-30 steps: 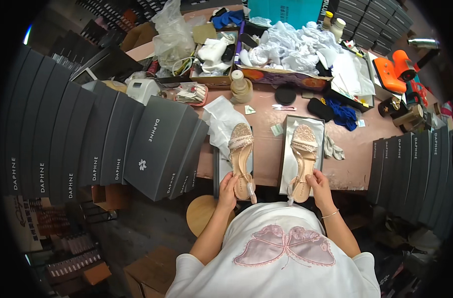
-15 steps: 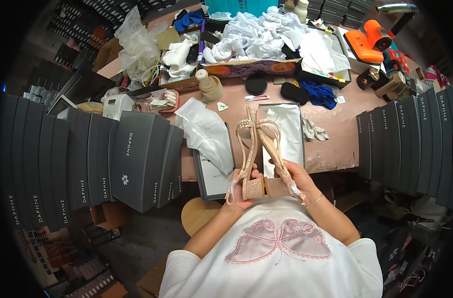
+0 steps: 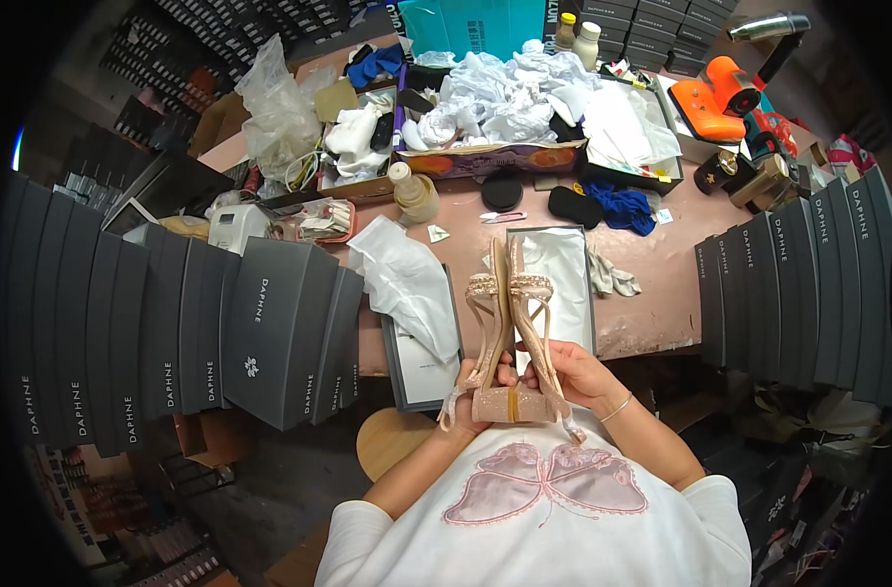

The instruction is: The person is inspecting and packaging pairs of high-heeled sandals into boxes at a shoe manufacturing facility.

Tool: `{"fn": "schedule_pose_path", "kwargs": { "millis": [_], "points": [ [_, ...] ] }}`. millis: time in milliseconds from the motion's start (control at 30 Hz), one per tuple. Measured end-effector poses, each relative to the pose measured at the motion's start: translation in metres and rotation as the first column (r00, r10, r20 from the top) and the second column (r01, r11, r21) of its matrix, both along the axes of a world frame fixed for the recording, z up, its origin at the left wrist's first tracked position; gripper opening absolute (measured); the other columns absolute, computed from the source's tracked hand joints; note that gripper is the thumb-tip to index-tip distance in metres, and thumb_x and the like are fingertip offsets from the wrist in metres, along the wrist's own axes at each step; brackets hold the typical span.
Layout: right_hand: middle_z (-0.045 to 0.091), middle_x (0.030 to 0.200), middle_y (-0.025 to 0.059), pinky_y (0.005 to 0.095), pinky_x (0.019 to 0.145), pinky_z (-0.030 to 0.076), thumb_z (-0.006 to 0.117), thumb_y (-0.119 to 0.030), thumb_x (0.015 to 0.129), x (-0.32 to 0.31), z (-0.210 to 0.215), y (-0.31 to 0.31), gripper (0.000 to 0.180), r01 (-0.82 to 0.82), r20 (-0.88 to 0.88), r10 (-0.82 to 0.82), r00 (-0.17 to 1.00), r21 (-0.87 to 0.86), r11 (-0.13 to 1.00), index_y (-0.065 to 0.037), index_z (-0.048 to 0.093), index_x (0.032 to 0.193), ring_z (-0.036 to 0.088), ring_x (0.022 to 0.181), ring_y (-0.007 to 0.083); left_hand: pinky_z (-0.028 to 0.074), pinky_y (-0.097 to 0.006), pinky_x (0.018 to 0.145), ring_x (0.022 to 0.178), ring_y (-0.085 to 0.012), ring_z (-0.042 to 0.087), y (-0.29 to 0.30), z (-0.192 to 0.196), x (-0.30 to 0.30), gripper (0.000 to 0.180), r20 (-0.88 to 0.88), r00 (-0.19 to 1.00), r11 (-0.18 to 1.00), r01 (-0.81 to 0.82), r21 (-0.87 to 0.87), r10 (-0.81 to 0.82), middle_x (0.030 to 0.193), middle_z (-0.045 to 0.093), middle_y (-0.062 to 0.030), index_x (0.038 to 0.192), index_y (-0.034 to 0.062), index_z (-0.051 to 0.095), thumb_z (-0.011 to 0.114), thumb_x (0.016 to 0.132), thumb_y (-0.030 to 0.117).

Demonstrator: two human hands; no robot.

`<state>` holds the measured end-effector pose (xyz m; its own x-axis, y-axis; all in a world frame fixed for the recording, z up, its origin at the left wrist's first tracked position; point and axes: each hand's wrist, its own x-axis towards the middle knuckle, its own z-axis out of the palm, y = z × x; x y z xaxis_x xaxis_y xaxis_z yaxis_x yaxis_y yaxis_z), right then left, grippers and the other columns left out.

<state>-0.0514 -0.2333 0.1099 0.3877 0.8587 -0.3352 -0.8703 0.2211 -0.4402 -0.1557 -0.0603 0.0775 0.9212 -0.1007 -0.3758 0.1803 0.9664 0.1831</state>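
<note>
Two rose-gold glitter sandals with block heels are held side by side in front of my chest, soles facing each other and toes pointing away. My left hand [image 3: 470, 393] grips the left sandal [image 3: 486, 338] near its heel. My right hand [image 3: 575, 372] is closed round the back of the right sandal [image 3: 534, 338]. The two heels meet, and white wrapping shows on the straps at the back. Beyond the sandals lies an open box part [image 3: 585, 293] lined with white tissue. Left of them is another grey box part [image 3: 410, 367], with white tissue paper [image 3: 397, 279] over it.
Dark grey shoeboxes stand in rows at left [image 3: 280, 323] and right [image 3: 798, 284]. Along the table's back are a carton of crumpled white paper [image 3: 505, 98], a bottle [image 3: 412, 196], a black round tin [image 3: 503, 193], small snips [image 3: 503, 217], a blue cloth [image 3: 617, 207] and an orange device [image 3: 710, 108].
Both sandals have come closer to my body and been turned more upright, with their soles and heels brought together. Both hands keep their hold. The view has shifted slightly.
</note>
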Motion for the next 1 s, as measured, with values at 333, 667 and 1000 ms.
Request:
{"fn": "schedule_pose_path", "kwargs": {
  "millis": [333, 667, 1000],
  "points": [
    [0.064, 0.094, 0.0057, 0.0272, 0.080, 0.051, 0.055, -0.016, 0.094, 0.001, 0.008, 0.001, 0.035, 0.195, 0.242, -0.142, 0.960, -0.211, 0.958, 0.001, 0.050, 0.125, 0.063, 0.086, 0.0133, 0.048, -0.032, 0.086, 0.081, -0.0198, 0.060, 0.017, 0.009, 0.008, 0.039, -0.012, 1.000, 0.968, -0.001, 0.251, 0.005, 0.083, 0.063, -0.0077, 0.110, -0.0017, 0.054, 0.047, 0.093, 0.032],
    [0.063, 0.086, 0.0197, 0.0375, 0.064, 0.048, 0.062, -0.008, 0.080, 0.009, 0.015, -0.015, 0.043, 0.764, 0.920, 0.382, 0.086, -0.306, 0.567, 0.005, 0.051, 0.120, 0.062, 0.072, 0.0320, 0.048, -0.028, 0.067, 0.073, -0.0135, 0.061, 0.007, 0.011, 0.003, 0.026, 0.066, 0.989, -0.139, -0.048, 0.989, 0.131, 0.083, 0.066, -0.0071, 0.102, -0.0013, 0.057, 0.066, 0.086, 0.017],
    [0.061, 0.102, 0.0092, 0.0275, 0.071, 0.047, 0.049, -0.015, 0.093, 0.080, -0.112, -0.162, 0.036, 0.848, 0.800, -0.314, 0.511, -0.409, 0.338, 0.006, 0.050, 0.123, 0.058, 0.081, 0.0141, 0.049, -0.026, 0.070, 0.082, -0.0117, 0.060, -0.008, -0.010, 0.012, 0.026, 0.002, 0.992, 0.110, -0.016, 0.994, 0.127, 0.094, 0.065, -0.0100, 0.110, -0.0024, 0.054, 0.062, 0.089, 0.011]
  ]
}}
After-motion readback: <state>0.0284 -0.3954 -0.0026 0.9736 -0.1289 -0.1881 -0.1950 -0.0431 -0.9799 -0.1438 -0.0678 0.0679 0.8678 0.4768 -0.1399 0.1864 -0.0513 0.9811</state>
